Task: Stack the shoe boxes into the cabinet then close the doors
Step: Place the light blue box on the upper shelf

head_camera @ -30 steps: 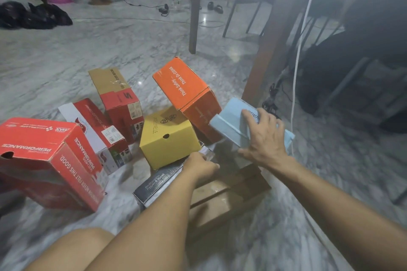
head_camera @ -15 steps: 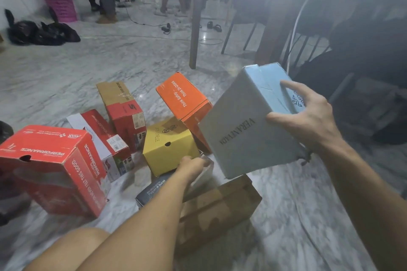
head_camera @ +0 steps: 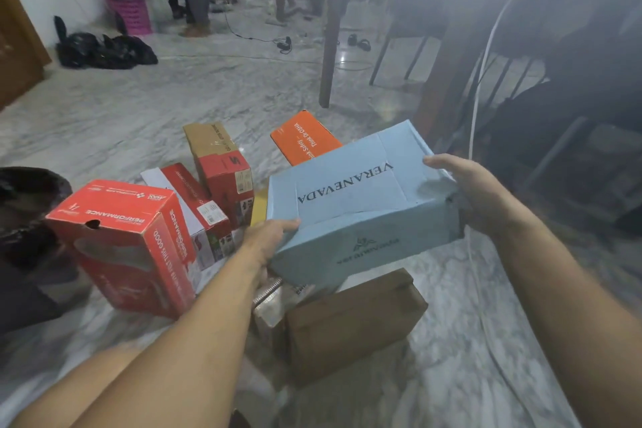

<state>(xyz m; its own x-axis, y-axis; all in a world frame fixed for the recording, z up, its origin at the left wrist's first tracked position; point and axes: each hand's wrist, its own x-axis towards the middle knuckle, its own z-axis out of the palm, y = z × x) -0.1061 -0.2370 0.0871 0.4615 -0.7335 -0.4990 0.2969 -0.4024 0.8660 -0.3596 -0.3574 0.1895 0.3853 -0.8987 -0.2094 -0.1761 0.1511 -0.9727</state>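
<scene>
— What is the person holding above the marble floor (head_camera: 146,108)?

— A pale blue shoe box (head_camera: 357,198) printed VERANEVADA, lifted clear of the floor and tilting, its lettered face turned upward and reading upside down to the camera. The left hand (head_camera: 269,241) is gripping the box's near-left corner, thumb lying along the top edge and fingers curling underneath. The right hand (head_camera: 469,195) is clasping the far-right end, thumb pressing on the top face, the other fingers wrapping behind the box and out of sight.

— And the other boxes?

— They are sitting on the floor beneath and beyond it. A brown cardboard box (head_camera: 351,320) is lying directly under the blue one. A large red box (head_camera: 128,247) marked PERFORMANCE is standing to the left. Behind that, a red and white box (head_camera: 194,205) is leaning, and a red and tan box (head_camera: 222,163) is standing on end just beside it. An orange box (head_camera: 304,137) is poking out behind the blue one, and a sliver of a yellow box (head_camera: 258,210) is showing between the blue box and the red and tan one.

— Anything else in the room?

— Black bags (head_camera: 104,50) are lying near the wall by a pink crate (head_camera: 130,14), and a white cable (head_camera: 477,104) is hanging down on the right.
</scene>
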